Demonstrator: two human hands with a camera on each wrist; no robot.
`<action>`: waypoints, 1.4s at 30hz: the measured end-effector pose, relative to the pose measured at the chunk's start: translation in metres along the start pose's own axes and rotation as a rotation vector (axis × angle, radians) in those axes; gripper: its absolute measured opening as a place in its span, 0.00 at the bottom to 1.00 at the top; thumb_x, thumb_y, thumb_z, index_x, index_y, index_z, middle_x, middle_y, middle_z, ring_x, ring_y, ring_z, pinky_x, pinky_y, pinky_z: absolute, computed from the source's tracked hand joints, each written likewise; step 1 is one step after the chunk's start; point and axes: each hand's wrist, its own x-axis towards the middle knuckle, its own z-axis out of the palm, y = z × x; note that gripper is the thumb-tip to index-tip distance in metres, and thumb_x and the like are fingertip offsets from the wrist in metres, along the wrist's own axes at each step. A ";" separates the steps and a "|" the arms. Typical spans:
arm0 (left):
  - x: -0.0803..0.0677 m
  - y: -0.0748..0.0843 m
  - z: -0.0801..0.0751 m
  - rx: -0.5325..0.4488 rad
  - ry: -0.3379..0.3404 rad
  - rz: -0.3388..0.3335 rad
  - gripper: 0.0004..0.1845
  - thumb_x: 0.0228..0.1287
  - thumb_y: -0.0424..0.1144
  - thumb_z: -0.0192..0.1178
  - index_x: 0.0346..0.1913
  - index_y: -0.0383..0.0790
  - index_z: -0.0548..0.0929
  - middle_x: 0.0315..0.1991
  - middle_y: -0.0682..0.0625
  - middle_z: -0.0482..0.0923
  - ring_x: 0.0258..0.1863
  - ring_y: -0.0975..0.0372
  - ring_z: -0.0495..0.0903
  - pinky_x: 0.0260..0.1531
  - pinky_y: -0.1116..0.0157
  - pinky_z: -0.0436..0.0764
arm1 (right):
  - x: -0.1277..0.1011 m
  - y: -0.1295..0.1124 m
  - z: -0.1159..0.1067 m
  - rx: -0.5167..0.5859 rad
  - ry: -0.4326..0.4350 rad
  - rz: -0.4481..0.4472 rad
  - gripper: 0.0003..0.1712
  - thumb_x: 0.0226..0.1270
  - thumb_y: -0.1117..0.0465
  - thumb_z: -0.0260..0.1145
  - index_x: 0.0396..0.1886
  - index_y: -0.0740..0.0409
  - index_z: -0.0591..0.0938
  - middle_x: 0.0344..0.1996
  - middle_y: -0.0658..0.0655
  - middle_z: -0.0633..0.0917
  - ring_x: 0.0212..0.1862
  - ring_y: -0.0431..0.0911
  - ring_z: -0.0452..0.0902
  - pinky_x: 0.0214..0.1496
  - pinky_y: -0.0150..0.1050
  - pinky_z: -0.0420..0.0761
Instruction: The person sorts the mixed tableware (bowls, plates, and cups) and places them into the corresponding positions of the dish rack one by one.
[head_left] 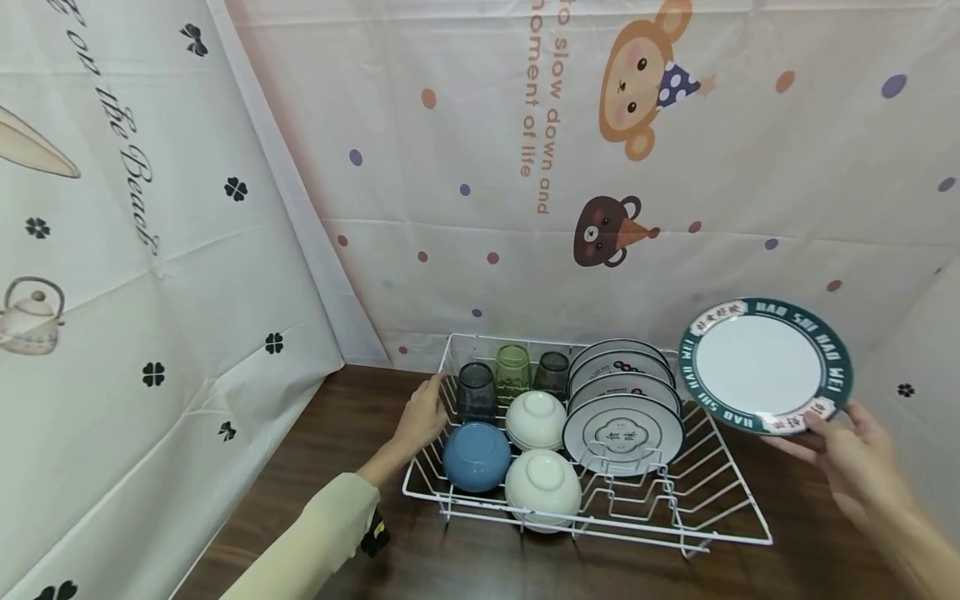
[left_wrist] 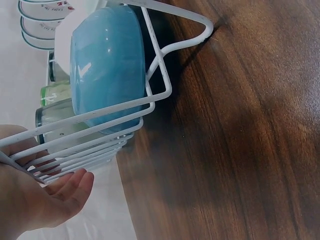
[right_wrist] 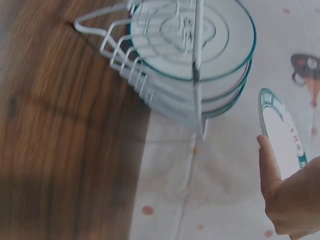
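Observation:
My right hand (head_left: 862, 458) pinches the lower edge of a white plate (head_left: 757, 367) with a green lettered rim, holding it raised beyond the right side of the white wire dish rack (head_left: 723, 467). In the right wrist view the thumb (right_wrist: 269, 165) lies along the face of this plate. My left hand (head_left: 422, 414) grips the rack's left side; the left wrist view shows its fingers (left_wrist: 75, 192) around the side wires. Near it in the rack are a blue bowl (head_left: 477, 457) turned upside down and a dark glass (head_left: 476, 392). Several white plates (head_left: 622, 433) stand in a row in the rack's middle.
Upturned white bowls (head_left: 542, 487) sit beside the plates, with a green glass (head_left: 513, 371) and another dark glass (head_left: 552, 373) behind. The rack stands on a dark wooden table (head_left: 300, 508). Printed cloth (head_left: 465, 125) hangs behind and at the left.

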 end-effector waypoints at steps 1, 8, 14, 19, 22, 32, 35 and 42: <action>0.000 0.000 -0.001 -0.002 0.000 -0.005 0.29 0.63 0.20 0.50 0.68 0.29 0.71 0.50 0.29 0.80 0.27 0.56 0.73 0.26 0.60 0.76 | -0.001 0.001 0.007 -0.005 -0.004 -0.020 0.44 0.81 0.71 0.44 0.83 0.50 0.31 0.36 0.41 0.89 0.36 0.38 0.89 0.35 0.38 0.88; 0.000 0.000 -0.003 0.003 -0.006 -0.016 0.29 0.62 0.20 0.51 0.69 0.28 0.70 0.51 0.28 0.79 0.25 0.57 0.72 0.25 0.63 0.74 | -0.008 0.009 0.042 -0.139 -0.051 -0.144 0.40 0.79 0.70 0.53 0.83 0.60 0.47 0.39 0.38 0.90 0.36 0.36 0.89 0.33 0.37 0.87; -0.001 0.002 -0.005 -0.012 0.008 -0.007 0.29 0.61 0.19 0.51 0.68 0.27 0.71 0.47 0.30 0.80 0.27 0.57 0.73 0.26 0.61 0.76 | -0.013 0.013 0.068 -0.269 -0.116 -0.272 0.35 0.77 0.71 0.56 0.80 0.59 0.60 0.42 0.35 0.89 0.35 0.35 0.89 0.31 0.35 0.86; -0.001 0.002 -0.005 -0.027 0.012 -0.016 0.29 0.62 0.20 0.50 0.68 0.29 0.71 0.45 0.31 0.80 0.27 0.57 0.73 0.27 0.61 0.76 | -0.018 0.017 0.087 -0.403 -0.111 -0.350 0.28 0.75 0.73 0.58 0.70 0.50 0.74 0.40 0.34 0.89 0.30 0.36 0.88 0.28 0.35 0.85; 0.000 0.002 -0.005 -0.034 0.016 -0.016 0.29 0.61 0.20 0.50 0.68 0.29 0.71 0.46 0.31 0.80 0.27 0.57 0.73 0.27 0.60 0.76 | -0.020 0.020 0.096 -0.580 -0.079 -0.386 0.26 0.75 0.72 0.58 0.70 0.58 0.74 0.37 0.30 0.87 0.28 0.35 0.87 0.28 0.35 0.85; -0.003 0.002 -0.002 -0.045 0.010 -0.043 0.29 0.63 0.20 0.50 0.69 0.31 0.71 0.44 0.33 0.80 0.27 0.58 0.71 0.27 0.62 0.73 | -0.030 0.029 0.108 -0.809 -0.055 -0.465 0.24 0.72 0.76 0.60 0.66 0.79 0.70 0.34 0.23 0.83 0.23 0.34 0.84 0.24 0.34 0.84; -0.003 0.003 -0.001 -0.053 0.010 -0.037 0.29 0.63 0.20 0.50 0.69 0.31 0.72 0.43 0.33 0.80 0.28 0.58 0.71 0.29 0.61 0.74 | -0.035 0.030 0.108 -0.806 -0.053 -0.474 0.23 0.71 0.76 0.60 0.64 0.79 0.71 0.34 0.23 0.83 0.21 0.34 0.84 0.23 0.33 0.83; -0.001 0.001 -0.003 -0.075 0.003 -0.004 0.28 0.64 0.23 0.52 0.69 0.27 0.70 0.51 0.28 0.78 0.40 0.44 0.78 0.43 0.47 0.79 | -0.042 0.027 0.111 -0.817 -0.051 -0.471 0.22 0.71 0.76 0.61 0.63 0.78 0.73 0.34 0.22 0.82 0.21 0.35 0.83 0.22 0.33 0.83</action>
